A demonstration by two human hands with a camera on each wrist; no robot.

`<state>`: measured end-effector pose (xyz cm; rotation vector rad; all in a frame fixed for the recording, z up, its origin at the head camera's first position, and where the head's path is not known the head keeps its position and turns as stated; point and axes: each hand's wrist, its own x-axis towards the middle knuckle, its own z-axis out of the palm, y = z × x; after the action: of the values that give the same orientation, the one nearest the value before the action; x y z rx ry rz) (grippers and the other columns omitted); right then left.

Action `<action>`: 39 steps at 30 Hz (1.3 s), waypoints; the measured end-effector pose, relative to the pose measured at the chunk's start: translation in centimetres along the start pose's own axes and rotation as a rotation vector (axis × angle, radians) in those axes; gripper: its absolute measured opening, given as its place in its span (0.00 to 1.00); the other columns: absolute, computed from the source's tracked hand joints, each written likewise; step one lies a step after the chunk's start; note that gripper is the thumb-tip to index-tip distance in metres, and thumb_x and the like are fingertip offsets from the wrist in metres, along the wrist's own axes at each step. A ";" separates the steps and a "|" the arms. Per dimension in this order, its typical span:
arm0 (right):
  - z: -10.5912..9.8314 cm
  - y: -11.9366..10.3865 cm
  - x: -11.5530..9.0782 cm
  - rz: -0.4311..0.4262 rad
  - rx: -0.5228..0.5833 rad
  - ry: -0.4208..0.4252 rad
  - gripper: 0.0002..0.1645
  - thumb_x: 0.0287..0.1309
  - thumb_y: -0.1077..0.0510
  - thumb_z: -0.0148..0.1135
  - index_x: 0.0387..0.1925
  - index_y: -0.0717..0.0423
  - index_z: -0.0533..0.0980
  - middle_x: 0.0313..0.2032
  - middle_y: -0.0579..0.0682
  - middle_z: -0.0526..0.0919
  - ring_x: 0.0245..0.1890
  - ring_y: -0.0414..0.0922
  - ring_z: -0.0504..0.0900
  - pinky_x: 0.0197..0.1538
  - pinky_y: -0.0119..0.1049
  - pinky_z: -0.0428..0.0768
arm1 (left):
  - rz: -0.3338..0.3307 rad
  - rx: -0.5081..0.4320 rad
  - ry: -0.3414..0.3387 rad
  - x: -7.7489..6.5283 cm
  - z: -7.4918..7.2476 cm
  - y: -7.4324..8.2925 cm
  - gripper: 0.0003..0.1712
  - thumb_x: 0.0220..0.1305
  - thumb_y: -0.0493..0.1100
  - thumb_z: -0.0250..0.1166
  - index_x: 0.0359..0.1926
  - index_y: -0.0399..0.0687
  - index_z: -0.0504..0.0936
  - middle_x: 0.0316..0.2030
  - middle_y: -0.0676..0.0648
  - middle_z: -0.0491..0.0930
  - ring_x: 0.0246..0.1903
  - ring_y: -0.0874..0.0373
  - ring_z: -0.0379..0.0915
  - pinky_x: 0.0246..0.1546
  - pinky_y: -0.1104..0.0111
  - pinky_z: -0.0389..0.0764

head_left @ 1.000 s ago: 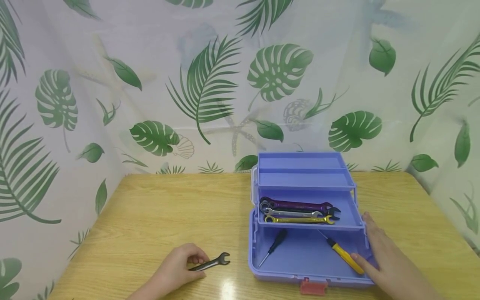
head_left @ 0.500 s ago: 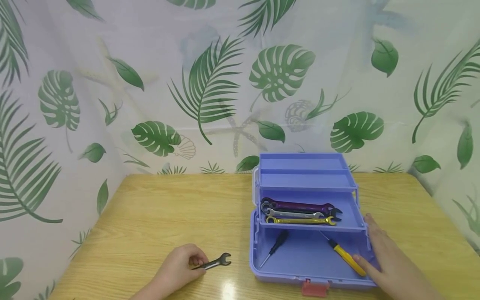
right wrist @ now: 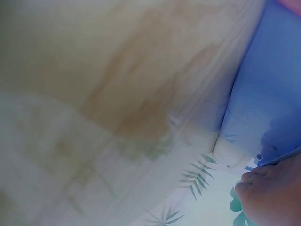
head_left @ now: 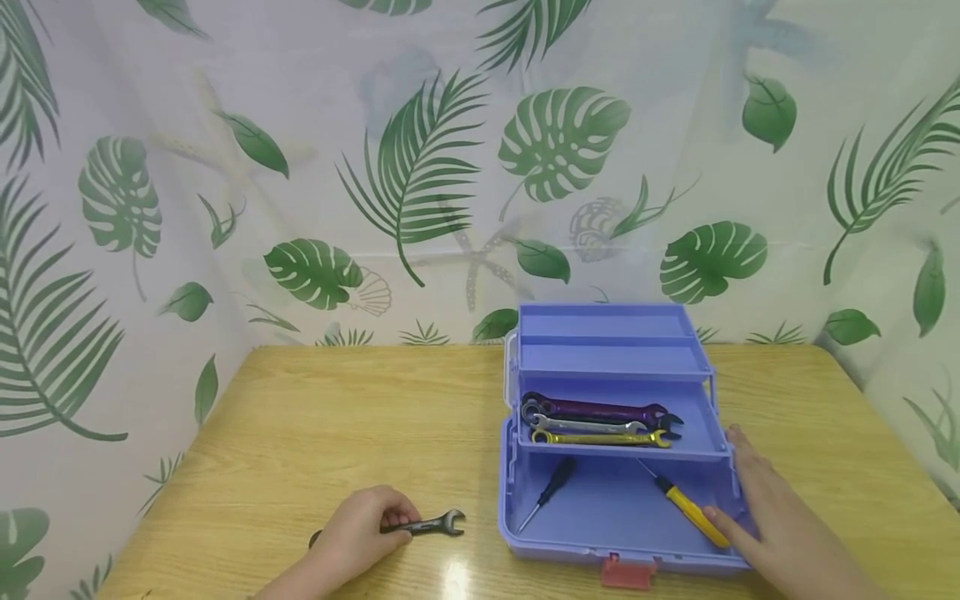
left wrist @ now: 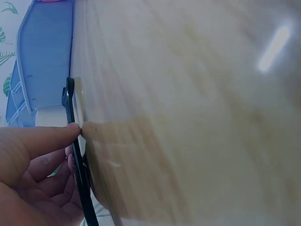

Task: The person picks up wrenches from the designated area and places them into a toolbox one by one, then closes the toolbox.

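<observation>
In the head view my left hand (head_left: pixel 367 529) pinches a black wrench (head_left: pixel 435 524) low over the table, left of the toolbox. Its open jaw end points right, and the other end shows behind the wrist. Thumb and fingertips hold the wrench (left wrist: pixel 80 176) mid-shaft in the left wrist view. My right hand (head_left: pixel 780 517) holds the right side wall of the blue toolbox (head_left: pixel 600 560), thumb over the rim, fingers along the outside. On the middle tray lie a purple wrench (head_left: pixel 600 411), a silver wrench (head_left: pixel 588 426), a yellow wrench (head_left: pixel 600 439) and a dark one.
The toolbox stands with its trays stepped out. In its bottom lie a black screwdriver (head_left: pixel 557 479) and a yellow-handled screwdriver (head_left: pixel 693 515). A red latch (head_left: pixel 627 573) hangs at the front. Leaf-patterned sheeting (head_left: pixel 450 167) encloses the wooden table (head_left: pixel 337 417) at the back and sides.
In my left hand the wrench has tipped to lie more level, and its far end now shows behind the wrist. My right hand stays on the toolbox.
</observation>
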<state>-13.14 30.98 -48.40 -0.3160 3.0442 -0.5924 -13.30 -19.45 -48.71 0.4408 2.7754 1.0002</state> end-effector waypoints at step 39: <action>-0.1 0.0 0.1 0.023 -0.003 -0.021 0.62 0.78 0.35 0.53 0.84 0.61 0.27 0.80 0.78 0.47 0.73 0.83 0.57 0.67 0.82 0.62 | 0.078 -0.155 0.057 3.5 -3.9 2.9 0.05 0.65 0.28 0.71 0.40 0.39 0.90 0.39 0.43 0.91 0.37 0.59 0.85 0.41 0.71 0.88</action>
<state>-13.23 30.96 -48.31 -0.2849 3.0247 -0.5788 -16.97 -18.54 -44.02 0.5086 2.7221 1.2537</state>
